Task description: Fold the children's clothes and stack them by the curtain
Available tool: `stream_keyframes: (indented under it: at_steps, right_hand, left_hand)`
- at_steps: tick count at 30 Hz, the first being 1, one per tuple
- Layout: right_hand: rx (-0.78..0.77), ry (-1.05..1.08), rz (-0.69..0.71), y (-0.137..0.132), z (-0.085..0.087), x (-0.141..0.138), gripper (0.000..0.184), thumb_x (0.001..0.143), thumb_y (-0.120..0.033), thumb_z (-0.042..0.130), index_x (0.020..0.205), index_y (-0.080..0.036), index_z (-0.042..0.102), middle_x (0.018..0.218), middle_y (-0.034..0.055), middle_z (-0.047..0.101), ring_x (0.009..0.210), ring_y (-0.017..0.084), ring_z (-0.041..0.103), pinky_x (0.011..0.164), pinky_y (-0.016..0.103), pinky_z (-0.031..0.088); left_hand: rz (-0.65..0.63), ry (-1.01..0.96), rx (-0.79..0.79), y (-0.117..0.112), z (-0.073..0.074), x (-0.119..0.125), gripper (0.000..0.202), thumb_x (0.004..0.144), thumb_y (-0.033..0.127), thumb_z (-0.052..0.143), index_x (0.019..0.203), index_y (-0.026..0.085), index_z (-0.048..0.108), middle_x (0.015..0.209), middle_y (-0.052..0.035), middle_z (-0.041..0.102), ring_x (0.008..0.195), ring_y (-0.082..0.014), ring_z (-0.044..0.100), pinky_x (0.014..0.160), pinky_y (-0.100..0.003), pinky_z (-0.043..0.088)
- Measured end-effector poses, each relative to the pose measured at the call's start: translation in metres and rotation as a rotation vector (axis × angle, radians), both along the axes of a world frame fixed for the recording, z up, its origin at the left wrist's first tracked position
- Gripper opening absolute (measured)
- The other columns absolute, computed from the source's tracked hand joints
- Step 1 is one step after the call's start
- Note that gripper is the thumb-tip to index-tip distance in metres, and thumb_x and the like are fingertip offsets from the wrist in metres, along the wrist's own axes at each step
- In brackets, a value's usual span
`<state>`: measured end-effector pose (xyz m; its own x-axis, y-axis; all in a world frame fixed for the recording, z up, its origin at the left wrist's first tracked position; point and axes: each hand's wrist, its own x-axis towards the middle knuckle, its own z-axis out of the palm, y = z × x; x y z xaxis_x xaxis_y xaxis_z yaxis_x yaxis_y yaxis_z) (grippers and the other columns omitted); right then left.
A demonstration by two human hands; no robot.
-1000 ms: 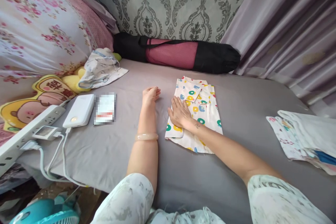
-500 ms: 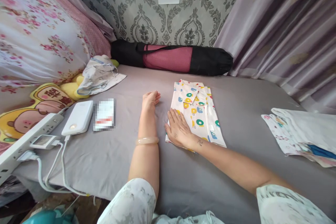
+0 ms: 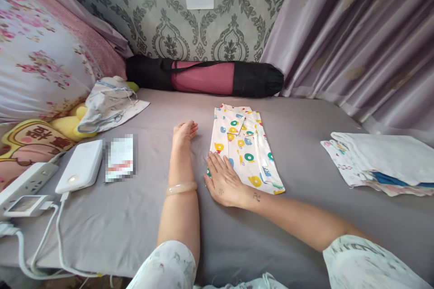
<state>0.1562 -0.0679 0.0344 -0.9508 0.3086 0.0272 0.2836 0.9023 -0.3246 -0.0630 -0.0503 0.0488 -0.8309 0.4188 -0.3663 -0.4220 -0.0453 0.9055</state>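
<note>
A white garment (image 3: 246,146) with a colourful print lies on the grey sheet, partly folded, one sleeve-like piece turned inward near its top. My right hand (image 3: 224,183) rests flat over the garment's lower left corner, fingers stretched out and holding nothing. To the left of the garment, my left hand (image 3: 185,133) lies on its edge on the sheet. Its fingers are loosely bent and apart, with nothing in them, and it does not touch the garment. A pale bangle (image 3: 181,188) circles the left forearm.
Folded cloths (image 3: 383,162) are stacked at the right. A black and pink roll bag (image 3: 203,76) lies along the wall. On the left are a white power bank (image 3: 79,165), a blurred packet (image 3: 120,159), a power strip (image 3: 30,183), cables and a crumpled cloth (image 3: 111,106).
The view has shifted right. My right hand has slid down a little towards the garment's lower left corner, still flat. The left hand keeps its place and pose.
</note>
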Motion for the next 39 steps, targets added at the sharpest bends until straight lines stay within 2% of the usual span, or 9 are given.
stream_keyframes:
  at_steps: [4, 7, 10, 14, 18, 24, 32, 36, 39]
  right_hand:
    - [-0.006, -0.04, 0.009, 0.015, 0.016, -0.011, 0.059, 0.1, -0.042, 0.023, 0.144, -0.007, 0.039, 0.152, 0.0166, 0.035, 0.143, 0.027, 0.026, 0.118, 0.046, 0.016]
    - [0.071, 0.04, -0.114, 0.058, 0.026, -0.033, 0.056, 0.101, -0.04, 0.014, 0.141, -0.015, 0.045, 0.142, 0.0121, 0.05, 0.137, 0.023, 0.037, 0.118, 0.045, 0.012]
    - [0.183, 0.053, -0.327, 0.118, 0.018, -0.053, 0.058, 0.1, -0.04, 0.019, 0.148, -0.011, 0.033, 0.156, 0.0118, 0.028, 0.146, 0.026, 0.013, 0.118, 0.049, 0.0]
    - [0.095, -0.122, -0.427, 0.168, -0.004, -0.061, 0.061, 0.099, -0.042, 0.016, 0.152, -0.013, 0.024, 0.16, 0.0083, 0.014, 0.147, 0.028, 0.006, 0.117, 0.052, 0.004]
    - [0.073, -0.154, -0.413, 0.173, -0.009, -0.059, 0.062, 0.098, -0.043, 0.015, 0.153, -0.014, 0.021, 0.161, 0.0089, 0.008, 0.147, 0.028, 0.005, 0.116, 0.053, 0.005]
    - [0.085, -0.093, -0.442, 0.194, 0.001, -0.067, 0.062, 0.099, -0.046, 0.009, 0.149, -0.018, 0.033, 0.159, 0.0099, 0.02, 0.146, 0.027, 0.011, 0.115, 0.056, 0.002]
    - [0.067, -0.118, -0.431, 0.218, -0.019, -0.072, 0.062, 0.098, -0.045, 0.014, 0.154, -0.018, 0.02, 0.161, 0.0073, 0.013, 0.147, 0.027, 0.006, 0.116, 0.055, 0.003]
    - [0.046, -0.13, -0.409, 0.222, -0.011, -0.068, 0.062, 0.098, -0.046, 0.011, 0.153, -0.02, 0.021, 0.161, 0.0066, 0.013, 0.147, 0.026, 0.007, 0.116, 0.054, 0.003]
    - [0.131, -0.069, -0.468, 0.23, -0.005, -0.064, 0.061, 0.098, -0.045, 0.013, 0.152, -0.018, 0.024, 0.16, 0.0082, 0.016, 0.147, 0.025, 0.006, 0.116, 0.053, 0.0]
  left_hand:
    - [-0.01, 0.015, -0.018, 0.002, -0.002, -0.001, 0.006, 0.075, 0.018, 0.062, 0.078, 0.018, 0.057, 0.086, -0.0086, 0.071, 0.081, -0.016, 0.069, 0.066, -0.023, 0.051]
    - [-0.02, 0.024, -0.041, 0.004, -0.003, -0.001, 0.008, 0.075, 0.019, 0.063, 0.079, 0.018, 0.056, 0.088, -0.01, 0.072, 0.083, -0.0166, 0.07, 0.065, -0.022, 0.052]
    - [-0.031, 0.017, -0.048, 0.005, -0.002, -0.001, 0.009, 0.075, 0.017, 0.063, 0.079, 0.018, 0.055, 0.087, -0.01, 0.072, 0.082, -0.0168, 0.07, 0.065, -0.022, 0.053]
    - [-0.034, -0.002, -0.067, 0.005, 0.002, 0.0, 0.006, 0.078, 0.018, 0.062, 0.078, 0.018, 0.056, 0.087, -0.01, 0.072, 0.08, -0.0158, 0.07, 0.066, -0.023, 0.052]
    - [-0.035, -0.008, -0.066, 0.005, 0.003, 0.002, 0.006, 0.077, 0.018, 0.064, 0.076, 0.016, 0.058, 0.085, -0.0094, 0.071, 0.076, -0.0144, 0.069, 0.069, -0.024, 0.052]
    - [-0.033, -0.009, -0.072, 0.01, -0.001, 0.002, 0.012, 0.075, 0.016, 0.067, 0.076, 0.017, 0.056, 0.078, -0.0068, 0.07, 0.071, -0.0146, 0.068, 0.066, -0.024, 0.052]
    - [-0.061, 0.015, -0.106, 0.01, -0.001, 0.004, 0.007, 0.077, 0.017, 0.064, 0.078, 0.017, 0.057, 0.085, -0.009, 0.071, 0.073, -0.014, 0.069, 0.062, -0.021, 0.052]
    - [-0.084, 0.016, -0.112, 0.009, 0.003, 0.007, 0.005, 0.077, 0.017, 0.064, 0.077, 0.017, 0.059, 0.084, -0.0088, 0.071, 0.073, -0.0137, 0.068, 0.063, -0.021, 0.053]
    - [-0.087, 0.014, -0.114, 0.01, 0.005, 0.008, 0.005, 0.078, 0.017, 0.064, 0.076, 0.017, 0.06, 0.081, -0.0077, 0.071, 0.071, -0.0127, 0.067, 0.063, -0.021, 0.052]
